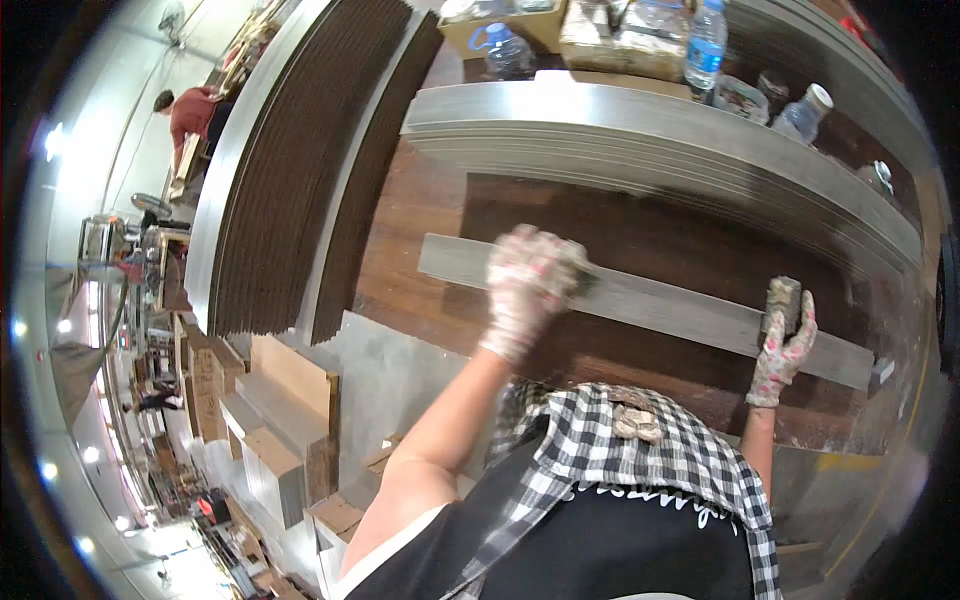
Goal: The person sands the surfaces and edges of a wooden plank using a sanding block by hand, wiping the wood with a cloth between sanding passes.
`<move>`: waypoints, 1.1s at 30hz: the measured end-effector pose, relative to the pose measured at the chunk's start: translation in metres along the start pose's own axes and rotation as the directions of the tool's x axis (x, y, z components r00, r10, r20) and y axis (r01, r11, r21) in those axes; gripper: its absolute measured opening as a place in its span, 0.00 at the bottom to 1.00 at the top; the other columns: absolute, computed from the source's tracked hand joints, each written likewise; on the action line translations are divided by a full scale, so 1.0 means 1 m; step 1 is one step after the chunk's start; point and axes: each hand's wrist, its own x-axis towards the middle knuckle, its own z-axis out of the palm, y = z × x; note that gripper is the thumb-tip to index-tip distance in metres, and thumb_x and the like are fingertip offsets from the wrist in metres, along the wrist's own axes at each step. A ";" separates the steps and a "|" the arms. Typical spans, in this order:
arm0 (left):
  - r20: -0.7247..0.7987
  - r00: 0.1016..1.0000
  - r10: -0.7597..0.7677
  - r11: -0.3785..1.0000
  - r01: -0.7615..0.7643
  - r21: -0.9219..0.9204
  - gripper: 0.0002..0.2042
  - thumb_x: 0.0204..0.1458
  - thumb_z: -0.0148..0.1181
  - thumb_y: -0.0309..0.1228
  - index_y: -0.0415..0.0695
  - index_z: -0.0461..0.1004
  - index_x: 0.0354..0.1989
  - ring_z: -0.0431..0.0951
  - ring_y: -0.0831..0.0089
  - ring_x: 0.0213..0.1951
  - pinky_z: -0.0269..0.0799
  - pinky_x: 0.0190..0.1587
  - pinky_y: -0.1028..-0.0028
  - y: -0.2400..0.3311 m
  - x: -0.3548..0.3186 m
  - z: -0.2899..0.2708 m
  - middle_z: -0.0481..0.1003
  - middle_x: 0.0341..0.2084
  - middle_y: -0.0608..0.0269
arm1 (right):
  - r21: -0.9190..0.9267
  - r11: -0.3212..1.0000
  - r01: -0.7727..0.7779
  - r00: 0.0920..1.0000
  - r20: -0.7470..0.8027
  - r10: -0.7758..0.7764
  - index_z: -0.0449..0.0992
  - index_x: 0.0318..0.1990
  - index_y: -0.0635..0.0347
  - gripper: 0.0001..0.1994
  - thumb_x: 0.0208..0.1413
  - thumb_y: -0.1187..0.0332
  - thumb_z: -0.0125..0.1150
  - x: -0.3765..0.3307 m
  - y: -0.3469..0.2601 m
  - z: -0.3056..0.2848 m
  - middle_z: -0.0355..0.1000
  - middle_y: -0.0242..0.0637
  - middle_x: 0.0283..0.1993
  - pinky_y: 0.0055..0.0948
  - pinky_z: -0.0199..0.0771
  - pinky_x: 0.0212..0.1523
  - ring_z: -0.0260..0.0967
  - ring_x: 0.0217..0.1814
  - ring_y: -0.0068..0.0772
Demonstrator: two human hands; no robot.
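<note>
On the dark wooden bench (420,300): long grey flat plank (660,305).
Left hand (527,285): gloved, pressed flat on plank.
Right hand (785,345): gloved, fingers pinching a small grimy sanding block (783,300).

A gloved left hand (527,285) pressed on a long grey plank (660,303) lying across the dark wooden table (420,250); the gloved right hand (785,345) gripped a small block (783,297).

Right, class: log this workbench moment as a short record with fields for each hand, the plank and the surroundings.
left hand: gloved left hand, pressing a dark pad on the plank
right hand: gloved right hand, gripping a block on the plank
plank: grey plank, flat across the brown bench
behind: stacked grey boards; bottles
</note>
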 end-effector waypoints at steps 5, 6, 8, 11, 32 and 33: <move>-0.116 0.800 -0.589 0.798 0.552 -0.243 0.10 0.58 0.54 0.22 0.42 0.80 0.44 0.80 0.68 0.33 0.77 0.38 0.69 -0.162 -0.024 -0.097 0.80 0.32 0.59 | 0.017 1.000 -0.007 1.000 -0.020 0.008 0.67 0.65 0.66 0.25 0.61 0.71 0.63 0.005 0.015 0.000 0.68 0.47 0.65 0.40 0.61 0.69 0.66 0.67 0.41; -0.152 0.709 -0.688 0.696 0.588 -0.411 0.10 0.59 0.53 0.22 0.41 0.80 0.45 0.79 0.69 0.31 0.77 0.36 0.69 -0.167 -0.023 -0.108 0.80 0.31 0.60 | 0.052 0.999 -0.010 1.000 -0.028 0.011 0.67 0.65 0.67 0.25 0.61 0.71 0.63 0.006 0.022 0.002 0.68 0.47 0.65 0.40 0.61 0.69 0.65 0.67 0.41; -0.382 0.687 -0.619 0.775 0.457 -0.436 0.10 0.59 0.53 0.21 0.41 0.79 0.44 0.79 0.69 0.30 0.77 0.35 0.69 -0.170 -0.021 -0.124 0.80 0.30 0.61 | 0.110 0.993 -0.038 0.999 -0.018 0.041 0.67 0.65 0.67 0.25 0.61 0.71 0.62 0.005 0.021 0.001 0.67 0.47 0.66 0.40 0.59 0.70 0.64 0.68 0.41; -0.463 0.884 -0.062 0.997 0.037 -0.062 0.11 0.55 0.55 0.21 0.44 0.80 0.43 0.81 0.68 0.35 0.78 0.41 0.69 -0.111 0.020 -0.099 0.81 0.34 0.61 | 0.053 0.996 -0.075 0.996 -0.052 0.078 0.67 0.66 0.67 0.25 0.61 0.72 0.61 0.006 0.020 0.003 0.67 0.46 0.67 0.40 0.58 0.71 0.63 0.69 0.41; 0.176 0.979 0.103 0.958 -0.049 -0.284 0.16 0.61 0.51 0.28 0.41 0.75 0.56 0.77 0.53 0.50 0.69 0.56 0.59 0.058 0.036 0.043 0.78 0.48 0.49 | -0.281 0.949 0.142 0.989 0.006 -0.146 0.63 0.70 0.41 0.33 0.59 0.46 0.58 -0.013 -0.076 0.057 0.67 0.49 0.53 0.50 0.64 0.63 0.66 0.54 0.49; 0.307 0.941 0.143 0.979 -0.089 -0.184 0.14 0.60 0.52 0.29 0.41 0.77 0.52 0.78 0.52 0.44 0.70 0.52 0.59 0.056 0.034 0.037 0.80 0.42 0.51 | -0.376 0.917 0.130 0.982 -0.080 -0.172 0.64 0.69 0.44 0.32 0.58 0.47 0.60 -0.003 -0.051 0.029 0.67 0.50 0.53 0.50 0.64 0.62 0.66 0.55 0.50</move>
